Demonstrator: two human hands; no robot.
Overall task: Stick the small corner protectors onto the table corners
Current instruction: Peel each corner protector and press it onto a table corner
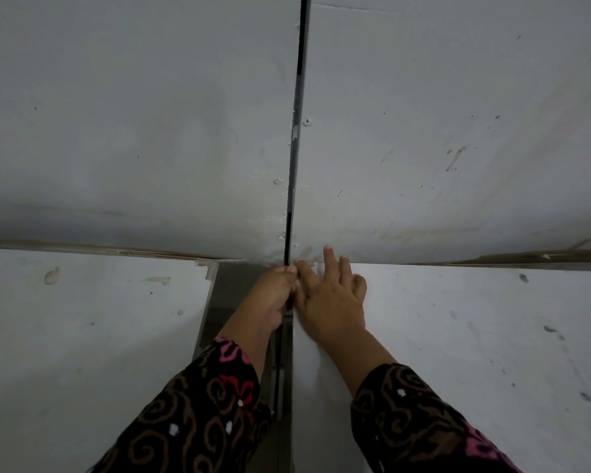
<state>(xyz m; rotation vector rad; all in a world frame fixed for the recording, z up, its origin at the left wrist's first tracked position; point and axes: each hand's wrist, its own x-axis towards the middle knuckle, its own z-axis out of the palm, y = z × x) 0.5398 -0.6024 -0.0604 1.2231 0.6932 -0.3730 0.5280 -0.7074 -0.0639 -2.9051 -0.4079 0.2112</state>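
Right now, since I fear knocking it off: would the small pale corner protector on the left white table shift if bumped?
Probably not easily: the small pale corner protector wraps the corner of the left white table closely. It looks thin and light, so a hard snag might peel it. Its adhesive is hidden.

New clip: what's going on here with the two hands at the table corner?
A person in patterned sleeves works at the far left corner of the right-hand white table, beside the gap between two tables. The left hand is curled against that corner from the gap side; the right hand lies flat on the tabletop, fingers straight. Any protector under the hands is hidden. The facing corner of the left-hand table seems to carry a clear corner protector already.
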